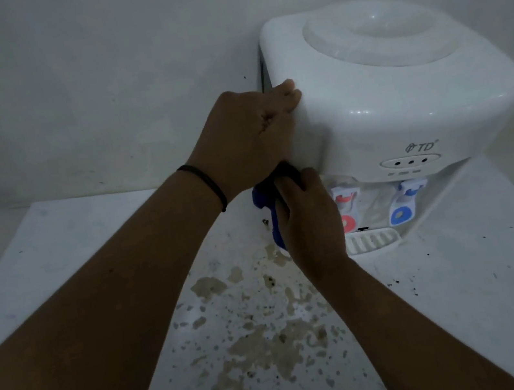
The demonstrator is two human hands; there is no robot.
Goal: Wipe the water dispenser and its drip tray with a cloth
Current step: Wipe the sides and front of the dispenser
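- Head view: a white water dispenser (402,95) stands at the far right of a white table (56,262), its back close to the wall (91,69)
- The left hand (249,135), a dark band at its wrist, is laid against the dispenser's left side with the fingers curled round the upper rear edge, bracing the body
- The right hand (311,220) is closed on a blue cloth (267,206), pressing it against the lower left side of the dispenser, just left of the taps
- The cloth looks soft and limp; a bunched grip in the palm should suit it, and it will fold round curved edges easily
- The dispenser looks like smooth, stiff plastic, likely light with no bottle on top, so it may slide unless steadied at the upper edge
- A red tap (346,210) and a blue tap (403,204) hang above the drip tray (372,240); its slotted grille shows no standing water, though the inside is hidden
- Brown stains (259,340) spread over the table's near middle
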